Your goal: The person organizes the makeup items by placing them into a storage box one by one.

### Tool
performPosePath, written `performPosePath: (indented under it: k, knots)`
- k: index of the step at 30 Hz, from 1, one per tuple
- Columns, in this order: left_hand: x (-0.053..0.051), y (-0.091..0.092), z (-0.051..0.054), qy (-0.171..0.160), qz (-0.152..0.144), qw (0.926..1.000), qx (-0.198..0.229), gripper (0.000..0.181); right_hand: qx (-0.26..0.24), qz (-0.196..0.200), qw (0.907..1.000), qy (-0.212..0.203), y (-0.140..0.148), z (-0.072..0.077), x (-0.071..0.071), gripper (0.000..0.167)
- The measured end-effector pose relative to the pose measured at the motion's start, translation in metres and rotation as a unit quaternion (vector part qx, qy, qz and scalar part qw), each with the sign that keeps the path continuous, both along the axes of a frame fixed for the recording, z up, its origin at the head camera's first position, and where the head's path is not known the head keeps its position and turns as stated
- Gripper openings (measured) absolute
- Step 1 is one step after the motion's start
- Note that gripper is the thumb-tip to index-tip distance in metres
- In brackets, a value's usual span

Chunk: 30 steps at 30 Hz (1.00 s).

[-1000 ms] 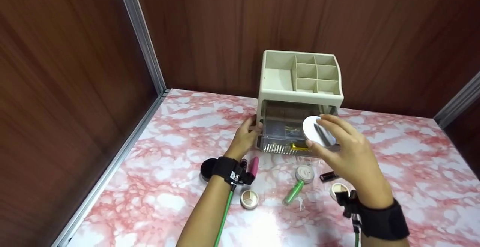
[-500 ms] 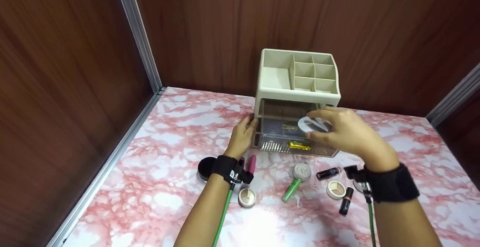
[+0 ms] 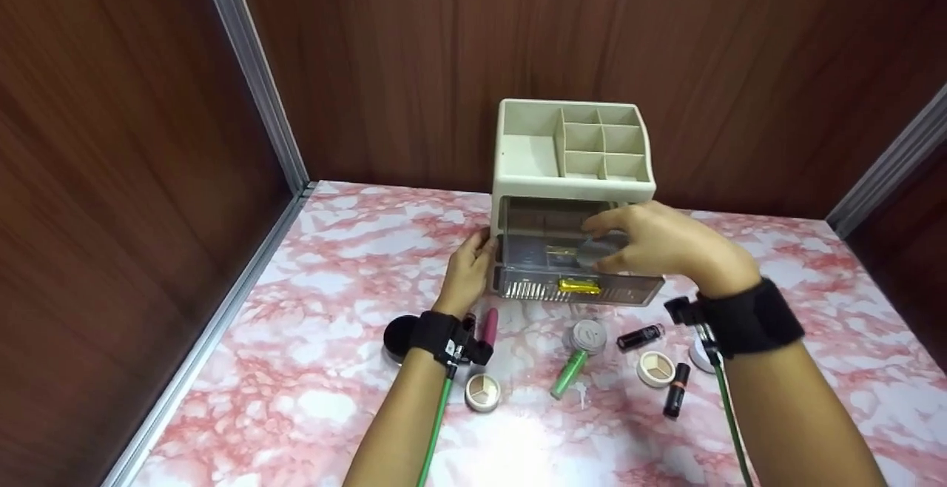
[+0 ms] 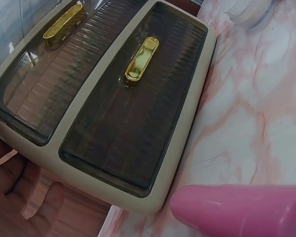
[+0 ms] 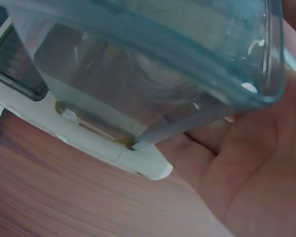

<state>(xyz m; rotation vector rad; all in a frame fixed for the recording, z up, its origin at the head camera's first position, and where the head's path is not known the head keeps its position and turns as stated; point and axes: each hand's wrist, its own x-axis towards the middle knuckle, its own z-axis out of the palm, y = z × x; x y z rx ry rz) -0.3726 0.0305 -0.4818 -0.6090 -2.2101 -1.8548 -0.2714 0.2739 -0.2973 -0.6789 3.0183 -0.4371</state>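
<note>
A cream makeup organizer (image 3: 573, 189) stands at the back, its smoky clear upper drawer (image 3: 533, 254) pulled out. The drawer's front bears a gold handle (image 3: 579, 286). Inside the drawer opening, my right hand (image 3: 658, 246) holds a round, shiny compact (image 3: 594, 251) by its edge, between thumb and fingers. Against the organizer's left side rests my left hand (image 3: 466, 269), fingers fairly straight. The left wrist view shows that hand (image 4: 15, 197) beside the lower closed drawer (image 4: 133, 108). In the right wrist view the drawer's clear wall (image 5: 187, 54) covers part of the right hand (image 5: 237, 163).
On the marbled table lie a black round case (image 3: 399, 337), a pink tube (image 3: 490, 326), two tricolor palettes (image 3: 483, 392), a round jar (image 3: 588, 336), a green tube (image 3: 568, 374) and two dark lipsticks (image 3: 676, 391). A white round item (image 3: 701, 355) sits under the right wrist.
My right hand has lowered the compact from above the drawer front into the drawer, tilting it flatter. The left hand stays against the organizer's side. The head view has shifted slightly.
</note>
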Motion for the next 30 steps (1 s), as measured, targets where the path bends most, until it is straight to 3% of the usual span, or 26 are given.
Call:
performPosePath:
  k: [6,10,18,24,30]
  knots:
    - [0.002,-0.003,-0.003,-0.016,-0.002,0.9998,0.010,0.037,0.051,0.009,0.9973,-0.051,-0.010,0.005,-0.007,0.053]
    - [0.003,-0.003,-0.002,-0.012,0.002,0.9999,0.001,0.036,0.077,-0.005,0.9945,-0.070,-0.014,0.009,-0.007,0.054]
    - [0.000,0.000,0.001,0.003,0.012,0.9997,-0.020,0.034,0.120,0.006,0.9902,-0.071,-0.017,0.013,-0.013,0.041]
    - [-0.002,-0.001,-0.001,0.006,0.020,0.9991,-0.036,0.034,0.161,0.024,0.9847,-0.062,-0.023,0.008,-0.017,0.026]
    - [-0.001,0.001,0.002,0.009,0.024,0.9988,-0.042,0.031,0.183,0.014,0.9816,-0.053,-0.023,0.002,-0.018,0.036]
